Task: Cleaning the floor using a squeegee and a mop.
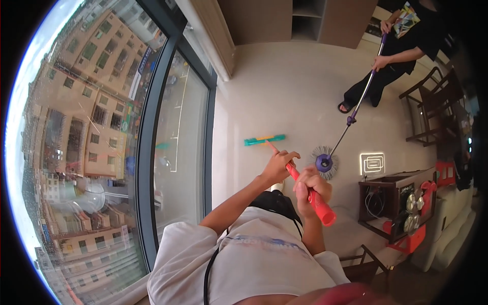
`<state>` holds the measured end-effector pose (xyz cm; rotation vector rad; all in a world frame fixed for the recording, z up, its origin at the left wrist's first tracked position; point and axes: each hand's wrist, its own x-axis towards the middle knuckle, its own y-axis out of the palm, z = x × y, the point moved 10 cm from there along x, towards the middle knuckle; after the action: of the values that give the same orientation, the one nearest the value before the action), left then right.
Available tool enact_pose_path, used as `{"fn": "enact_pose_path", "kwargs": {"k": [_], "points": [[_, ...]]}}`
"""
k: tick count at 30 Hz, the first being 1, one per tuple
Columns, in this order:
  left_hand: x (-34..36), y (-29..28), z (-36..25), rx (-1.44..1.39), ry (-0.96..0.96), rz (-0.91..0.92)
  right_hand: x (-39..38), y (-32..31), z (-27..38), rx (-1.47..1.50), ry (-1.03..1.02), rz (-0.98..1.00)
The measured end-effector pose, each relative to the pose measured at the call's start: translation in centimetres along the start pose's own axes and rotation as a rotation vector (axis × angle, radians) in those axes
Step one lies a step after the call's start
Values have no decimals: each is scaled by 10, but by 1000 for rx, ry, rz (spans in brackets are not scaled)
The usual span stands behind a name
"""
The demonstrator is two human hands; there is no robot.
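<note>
A red pole slants away from me, its thick end close to my body. My right hand is wrapped round the pole near that end. Farther down, my left hand closes on the same pole with its fingers curled. At the pole's far end a narrow teal head with an orange middle lies on the floor; its exact kind, broom, mop or squeegee, cannot be made out. To the right of my hands, a purple round mop head with grey strands rests on the floor.
Another person at the far right grips the purple mop's pole with both hands. A tall window runs along my left. Right of me stand a dark wooden cabinet, chairs and a pale sofa. Cupboards line the far wall.
</note>
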<state>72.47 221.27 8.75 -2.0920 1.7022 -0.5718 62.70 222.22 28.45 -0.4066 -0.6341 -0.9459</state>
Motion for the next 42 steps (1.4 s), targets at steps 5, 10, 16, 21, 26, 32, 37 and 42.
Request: {"fn": "enact_pose_path", "kwargs": {"k": [5, 10, 16, 21, 26, 32, 37, 42], "points": [[15, -22, -29, -124, 78, -107, 40, 3, 32, 391, -62, 35], [17, 0, 35, 14, 33, -44, 19, 40, -4, 278, -109, 202], [45, 1, 100, 50, 24, 30, -16, 79, -69, 227, -67, 392], [85, -7, 106, 176, 225, -25, 7, 62, -97, 172, -24, 311], [165, -31, 57, -1, 347, -20, 113, 7, -123, 1, 182, -92], [182, -44, 0, -168, 438, 185, 157, -19, -91, -104, 174, -229], [199, -60, 60, 58, 389, 134, 158, 9, -123, -323, 118, -85], [237, -88, 121, 93, 265, 105, 178, 45, -166, -375, 144, 92]]}}
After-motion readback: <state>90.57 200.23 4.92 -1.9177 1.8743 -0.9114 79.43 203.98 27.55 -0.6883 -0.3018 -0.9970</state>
